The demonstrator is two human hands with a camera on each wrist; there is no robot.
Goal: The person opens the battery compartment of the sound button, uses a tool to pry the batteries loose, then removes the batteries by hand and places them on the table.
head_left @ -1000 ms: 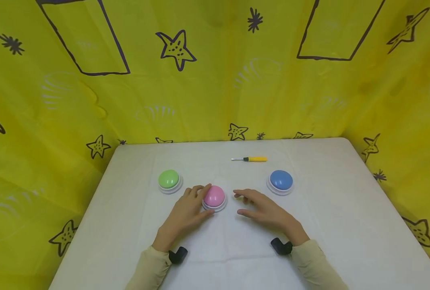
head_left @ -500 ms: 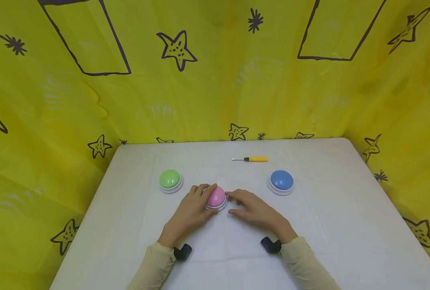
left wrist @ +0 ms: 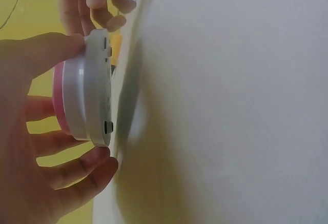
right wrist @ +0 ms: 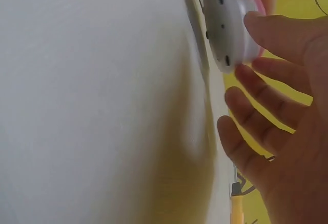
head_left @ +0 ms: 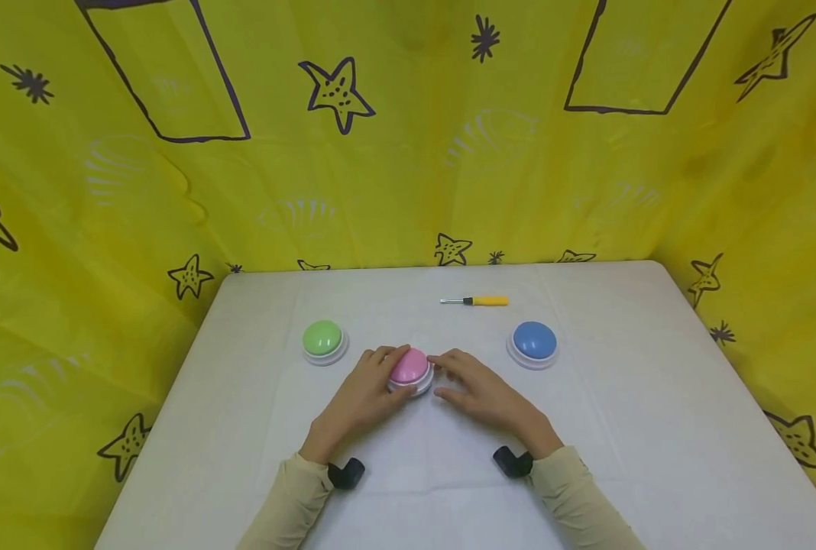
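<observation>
Just above a creased white tabletop (head_left: 429, 496), gripping a round pink-domed white plastic button (head_left: 409, 367) in the left hand (head_left: 365, 389), spreading the right hand (head_left: 482, 389) loosely at its rim; showing dark feet (left wrist: 108, 127) only in wrist views; backed by yellow star-patterned sheeting (head_left: 394, 176)

Soft, even light fills my head view; the yellow curtain (head_left: 408, 176) catches a pale glare at the right edge. Both wrist views are dimmer and hazier: blurry brownish shadows spread over the tabletop (left wrist: 246, 90) beside my left grip (left wrist: 25, 152) and right grip (right wrist: 297, 157), and the pink dome button (right wrist: 228, 29) looks soft-edged.
</observation>
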